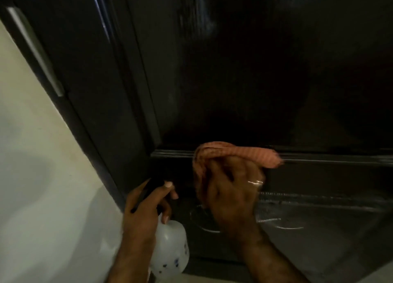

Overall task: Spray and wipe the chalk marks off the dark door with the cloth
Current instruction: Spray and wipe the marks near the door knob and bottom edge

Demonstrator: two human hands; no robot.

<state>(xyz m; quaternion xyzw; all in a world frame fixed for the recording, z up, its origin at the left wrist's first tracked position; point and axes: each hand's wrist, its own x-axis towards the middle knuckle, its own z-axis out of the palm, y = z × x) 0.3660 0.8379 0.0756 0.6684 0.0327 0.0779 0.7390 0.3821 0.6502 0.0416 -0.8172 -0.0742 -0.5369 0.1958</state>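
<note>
The dark door (pixel 255 80) fills most of the view. White chalk marks (pixel 280 224) curve across its lower panel. My right hand (pixel 231 193) grips an orange checked cloth (pixel 238 153) and presses it against the raised moulding above the chalk marks. My left hand (pixel 146 206) holds a translucent white spray bottle (pixel 170 248) by its black trigger head, just left of the cloth and near the door's lower left corner.
The dark door frame (pixel 89 91) runs diagonally at the left, with a pale wall (pixel 32 176) beyond it. A light metal strip (pixel 36 50) sits on the frame. Faint smears (pixel 202 23) show high on the door.
</note>
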